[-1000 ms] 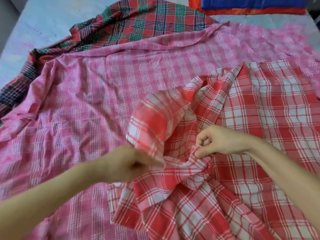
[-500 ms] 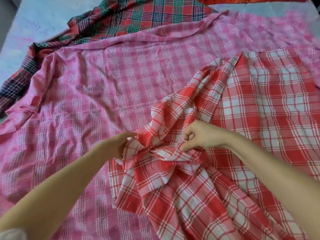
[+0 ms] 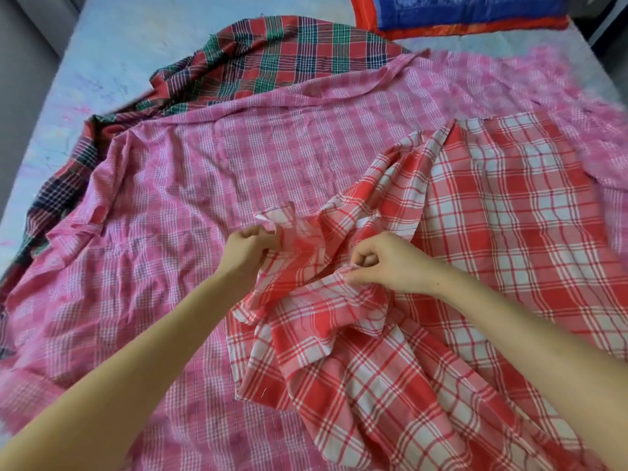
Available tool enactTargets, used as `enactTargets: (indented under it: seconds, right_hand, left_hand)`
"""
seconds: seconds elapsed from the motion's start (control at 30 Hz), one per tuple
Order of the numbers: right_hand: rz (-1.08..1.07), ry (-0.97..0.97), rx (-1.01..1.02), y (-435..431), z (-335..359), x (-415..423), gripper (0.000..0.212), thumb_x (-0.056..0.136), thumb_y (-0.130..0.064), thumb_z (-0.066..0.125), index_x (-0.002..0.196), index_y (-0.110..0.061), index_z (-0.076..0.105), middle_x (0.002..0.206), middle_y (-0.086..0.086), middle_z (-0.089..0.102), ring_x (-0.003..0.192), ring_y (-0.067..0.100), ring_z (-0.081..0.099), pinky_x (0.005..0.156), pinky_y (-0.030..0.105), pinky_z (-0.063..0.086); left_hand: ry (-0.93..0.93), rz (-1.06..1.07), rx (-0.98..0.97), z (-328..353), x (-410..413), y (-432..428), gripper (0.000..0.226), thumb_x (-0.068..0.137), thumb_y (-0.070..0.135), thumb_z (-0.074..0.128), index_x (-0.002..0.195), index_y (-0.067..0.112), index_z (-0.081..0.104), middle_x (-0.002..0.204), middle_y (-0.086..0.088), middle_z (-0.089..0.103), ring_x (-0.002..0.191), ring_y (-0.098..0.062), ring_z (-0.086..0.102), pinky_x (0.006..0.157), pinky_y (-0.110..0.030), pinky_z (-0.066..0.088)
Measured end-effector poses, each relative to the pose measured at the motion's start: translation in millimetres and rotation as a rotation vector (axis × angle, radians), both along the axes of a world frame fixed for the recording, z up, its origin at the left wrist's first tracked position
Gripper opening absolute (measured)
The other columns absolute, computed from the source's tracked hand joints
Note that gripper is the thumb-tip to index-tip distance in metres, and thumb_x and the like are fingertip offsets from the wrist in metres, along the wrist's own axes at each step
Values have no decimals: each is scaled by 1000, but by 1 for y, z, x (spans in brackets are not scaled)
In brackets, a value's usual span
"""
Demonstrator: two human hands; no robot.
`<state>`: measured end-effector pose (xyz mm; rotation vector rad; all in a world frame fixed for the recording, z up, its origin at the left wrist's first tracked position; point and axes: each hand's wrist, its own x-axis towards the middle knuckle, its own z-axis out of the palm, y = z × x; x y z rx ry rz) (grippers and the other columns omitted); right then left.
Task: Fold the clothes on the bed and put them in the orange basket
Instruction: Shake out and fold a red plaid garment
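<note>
Two bare hands work a red-and-white plaid cloth (image 3: 492, 232) on a bed, seen from a head-worn camera looking down. The left hand (image 3: 249, 248) has its fingers curled around a bunched edge of the plaid near the centre of the view. The right hand (image 3: 384, 263), just toward 3 o'clock from it, pinches a fold of the same cloth between thumb and forefinger. The hands sit near each other but do not touch, with a gathered ridge of plaid between them. Both forearms reach in from the 6 o'clock edge.

The plaid lies rumpled from the centre toward 4 and 5 o'clock, smoother at 3 o'clock, and rests on top of a larger pink checked cloth (image 3: 190, 185). That pink cloth is spread wide across the bed, from 8 o'clock through the middle to 2 o'clock, creased and with one long edge turned over along its far side. A red-and-green tartan cloth (image 3: 278, 59) lies partly under the pink one, showing at 11 to 12 o'clock and trailing down the 9 o'clock side.

Beneath all three is a pale blue bed sheet (image 3: 112, 52) with faint coloured marks, bare at 10 to 11 o'clock. A blue cover with an orange-red border (image 3: 458, 11) lies at the 1 o'clock edge. A grey surface (image 3: 23, 45) borders the bed at 10 o'clock.
</note>
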<state>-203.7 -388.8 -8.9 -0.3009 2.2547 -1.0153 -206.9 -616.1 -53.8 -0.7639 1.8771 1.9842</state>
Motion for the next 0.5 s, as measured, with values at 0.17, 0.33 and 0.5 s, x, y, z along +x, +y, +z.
enactTargets:
  seconds: [0.17,0.33,0.5]
  right_hand:
    - [-46,367,0,-14,49,26,7,79,-20,73,81,-14,71,74,-4,66,72,12,60,73,30,46]
    - [-171,593,-47,-17,89,51,9,80,-9,69,88,-11,72,79,1,72,75,18,66,73,31,48]
    - [-202,648,-115,-13,114,71,14,78,-4,70,90,-11,73,80,0,73,72,10,65,68,25,48]
  left_hand:
    - [168,-319,-67,80,23,29,28,68,-18,52,72,10,52,43,8,50,42,-9,40,44,-21,29]
    - [241,-570,-34,142,45,46,38,54,0,58,91,9,61,66,-6,57,60,-17,51,57,-25,40]
    - [230,-662,-30,182,54,46,10,70,18,67,74,11,60,70,-2,57,65,-13,54,60,-21,45]
